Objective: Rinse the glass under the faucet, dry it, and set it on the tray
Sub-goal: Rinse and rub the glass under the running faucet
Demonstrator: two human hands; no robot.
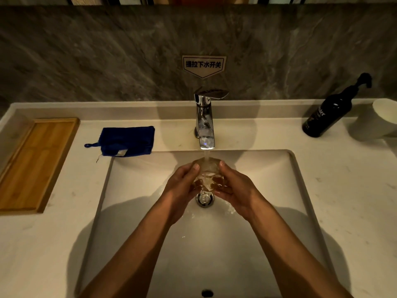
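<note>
- Clear glass (207, 172) sits between my two hands over the sink (268, 190), right under the chrome faucet (205, 123); water runs into it.
- My left hand (181, 188) cups its left side, fingers curled around; my right hand (236, 190) wraps the right side the same way.
- The glass's outline blurs into the stream and my fingers, so I can't make out its base.
- The drain (204, 198) shows partly below my hands.
- The wooden tray (32, 164) lies far left, its edge cut off; a blue cloth (126, 140) lies between it and the faucet.
</note>
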